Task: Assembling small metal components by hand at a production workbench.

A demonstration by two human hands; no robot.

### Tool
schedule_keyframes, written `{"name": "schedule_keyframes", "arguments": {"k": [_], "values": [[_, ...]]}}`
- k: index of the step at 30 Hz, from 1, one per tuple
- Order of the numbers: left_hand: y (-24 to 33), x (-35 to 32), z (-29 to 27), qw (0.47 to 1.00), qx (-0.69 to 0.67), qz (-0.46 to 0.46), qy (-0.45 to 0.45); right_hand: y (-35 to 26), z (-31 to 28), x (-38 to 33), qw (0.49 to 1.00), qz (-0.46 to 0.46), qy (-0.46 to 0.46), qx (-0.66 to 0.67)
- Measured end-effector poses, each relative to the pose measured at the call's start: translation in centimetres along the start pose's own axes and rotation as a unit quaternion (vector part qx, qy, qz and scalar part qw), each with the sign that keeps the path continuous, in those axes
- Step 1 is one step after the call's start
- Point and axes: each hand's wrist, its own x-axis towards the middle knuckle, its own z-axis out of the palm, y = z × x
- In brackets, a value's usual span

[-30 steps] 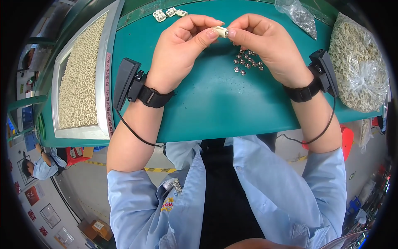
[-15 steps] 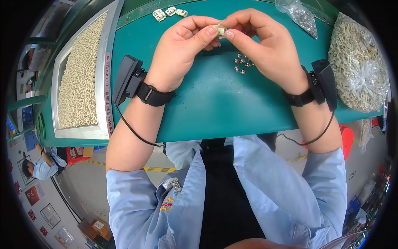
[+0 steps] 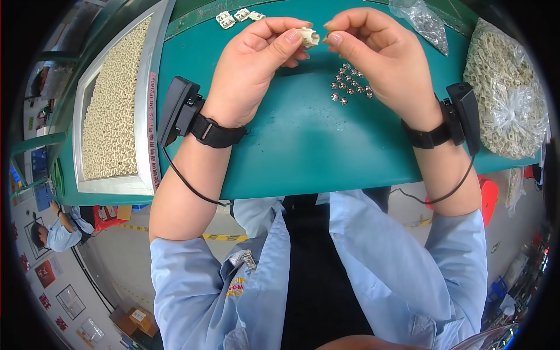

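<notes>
Between the thumb and fingers of my left hand is a small cream plastic connector housing, held above the far part of the green table. To its right, my right hand is raised a short way off the housing. Its thumb and index fingertips are slightly apart, and I see nothing between them. Below that hand lie several small shiny metal pieces, partly hidden by it. Several cream connector housings sit by the table's far edge, beyond my left hand.
A metal-framed tray filled with small cream parts stands at left. A clear bag of cream parts lies at right, and a smaller bag of metal pieces at far right. Each wrist wears a black strapped device with a cable. Another person is at far left.
My right hand has drawn away to the right from the connector housing, which stays in my left hand. More of the metal pieces now show below the right hand.
</notes>
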Motion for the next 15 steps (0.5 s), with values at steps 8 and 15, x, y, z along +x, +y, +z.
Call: {"name": "schedule_keyframes", "arguments": {"k": [8, 15], "values": [[0.0, -0.1, 0.1, 1.0, 0.01, 0.008, -0.006, 0.3, -0.1, 0.0, 0.999, 0.012, -0.022, -0.024], [0.6, -0.4, 0.5, 1.0, 0.023, 0.009, -0.013, 0.7, 0.0, 0.0, 0.996, -0.028, -0.019, -0.08]]}}
